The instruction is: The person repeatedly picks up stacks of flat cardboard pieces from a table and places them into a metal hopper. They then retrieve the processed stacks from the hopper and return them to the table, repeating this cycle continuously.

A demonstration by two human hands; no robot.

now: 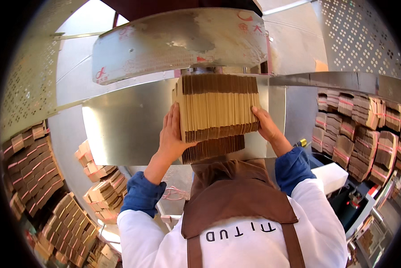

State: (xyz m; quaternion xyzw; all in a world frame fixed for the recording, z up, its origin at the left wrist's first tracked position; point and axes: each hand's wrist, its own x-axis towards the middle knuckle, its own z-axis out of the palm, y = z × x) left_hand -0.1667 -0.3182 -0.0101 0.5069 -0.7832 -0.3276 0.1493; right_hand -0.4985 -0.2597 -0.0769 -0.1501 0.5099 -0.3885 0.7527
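Observation:
Between my two hands is a thick block of flat brown cardboard pieces [220, 109], packed tightly on edge with their layered edges showing. My left hand [170, 134] presses against the block's left side, fingers along it and thumb near its lower front edge. My right hand [267, 125] grips the right side, thumb on the top near the corner. Under the block's near edge shows a darker row of cardboard edges [216, 148]; whether it belongs to the same block I cannot tell. The block is over a shiny metal table [124, 125].
A scuffed metal machine cover [178, 44] stands just beyond the block. Tied cardboard bundles [361, 134] are stacked at the right, with more bundles [33, 174] at the left. A metal rail [339, 80] runs to the right. A white box-shaped part [330, 176] sits near my right elbow.

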